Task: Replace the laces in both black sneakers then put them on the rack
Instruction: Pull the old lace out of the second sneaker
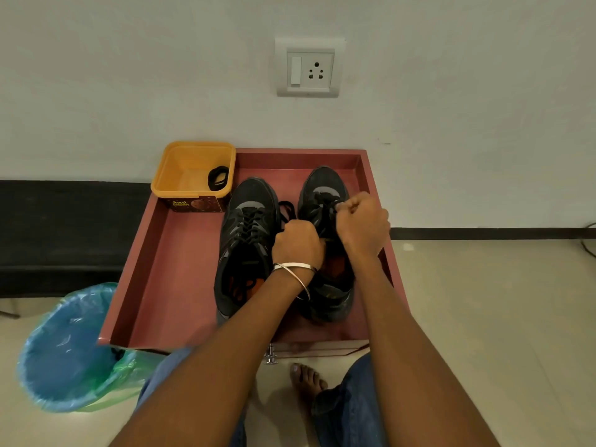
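The right hand point(362, 225) is curling over the laced front of the right sneaker point(325, 240), its fingertips pinching a black lace point(329, 201) up near the toe end. The left hand point(298, 243) is clenching around more of that lace between the two shoes, just at the inner side of the right sneaker (a loop of the lace is lying loose on the tray floor beyond its knuckles). A metal bangle point(295, 267) is circling the left wrist.

Both shoes are sitting side by side in a reddish-brown tray point(167, 279), toes pointing toward its far edge, the right sneaker near the tray's right edge and the left sneaker point(246, 240) around the middle, its laces already threaded and its orange insole showing. At the tray's far left corner a yellow tub point(193, 171) is standing, partly overhanging the rim, with a coiled black lace point(218, 178) lying in its right side.

Beside the tray's near left corner, on the floor, a bin lined with a blue bag point(67, 346) is standing. On the wall beyond the tray's far edge a switch and socket plate point(309, 67) is sitting.
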Tool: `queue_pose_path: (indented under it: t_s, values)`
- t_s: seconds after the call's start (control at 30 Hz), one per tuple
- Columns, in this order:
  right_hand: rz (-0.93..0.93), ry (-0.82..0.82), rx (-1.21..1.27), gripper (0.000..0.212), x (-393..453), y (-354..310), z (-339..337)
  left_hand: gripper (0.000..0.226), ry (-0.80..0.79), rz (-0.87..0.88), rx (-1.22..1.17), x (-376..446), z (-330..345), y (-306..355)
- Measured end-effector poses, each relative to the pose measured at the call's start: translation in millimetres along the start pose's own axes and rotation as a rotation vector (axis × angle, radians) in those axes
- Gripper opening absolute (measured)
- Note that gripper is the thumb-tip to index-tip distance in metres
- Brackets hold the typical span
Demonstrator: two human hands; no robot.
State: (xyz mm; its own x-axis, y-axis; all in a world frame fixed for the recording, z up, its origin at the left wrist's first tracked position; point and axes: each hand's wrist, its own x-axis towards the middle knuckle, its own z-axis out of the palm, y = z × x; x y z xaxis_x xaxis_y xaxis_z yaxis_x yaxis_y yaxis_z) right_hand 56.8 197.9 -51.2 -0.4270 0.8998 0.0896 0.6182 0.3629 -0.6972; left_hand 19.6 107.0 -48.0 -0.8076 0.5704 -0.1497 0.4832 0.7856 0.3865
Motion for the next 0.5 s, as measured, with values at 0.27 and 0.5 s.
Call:
queue_pose_path:
  t_s: [0.27,0.5]
  values:
    - [0.326,-0.197,0.525,0.025,9.2,-1.2,-18.1,0.031,-0.048,-0.012,-0.029,-0.3,-2.0,0.9]
    - [-0.344,-0.334,-0.452,0.024,5.7,-11.3,-18.3,0.029,-0.06,-0.018,-0.049,1.0,-1.1,0.4]
